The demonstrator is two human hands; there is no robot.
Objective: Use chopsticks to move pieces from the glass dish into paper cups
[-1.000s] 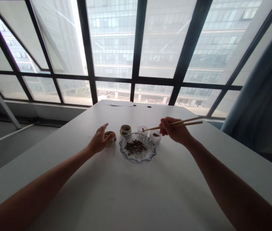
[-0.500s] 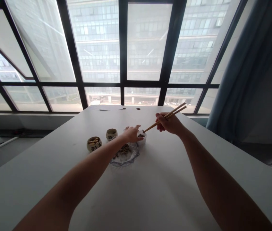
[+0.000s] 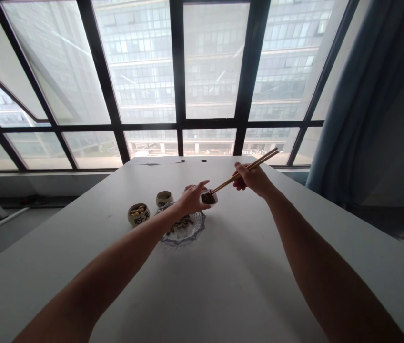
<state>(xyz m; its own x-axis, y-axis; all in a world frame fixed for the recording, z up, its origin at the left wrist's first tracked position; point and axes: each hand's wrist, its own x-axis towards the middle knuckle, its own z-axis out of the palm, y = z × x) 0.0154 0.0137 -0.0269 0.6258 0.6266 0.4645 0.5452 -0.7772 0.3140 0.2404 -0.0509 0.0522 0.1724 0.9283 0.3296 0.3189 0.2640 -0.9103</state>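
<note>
Looked partway from my remote end: left hand point(image 3: 189, 199) gripped the tilted cup point(image 3: 215, 201), right hand point(image 3: 254, 181) clutched chopsticks point(image 3: 227, 182), dark bits point(image 3: 207, 197) in both cup and dish point(image 3: 187, 240).

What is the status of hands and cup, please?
Left hand holding white cup, tilted. Right hand: chopsticks, tips at cup's mouth. Left forearm partly covers glass dish.

2 wooden chopsticks point(image 3: 231, 180); glossy faceted dish point(image 3: 196, 231), probably glass; smooth table point(image 3: 187, 290); matt cloth curtain point(image 3: 348, 105).

Single head-worn view, from above the white table point(image 3: 202, 281), facing forward and down, windows point(image 3: 212, 62) beyond
</note>
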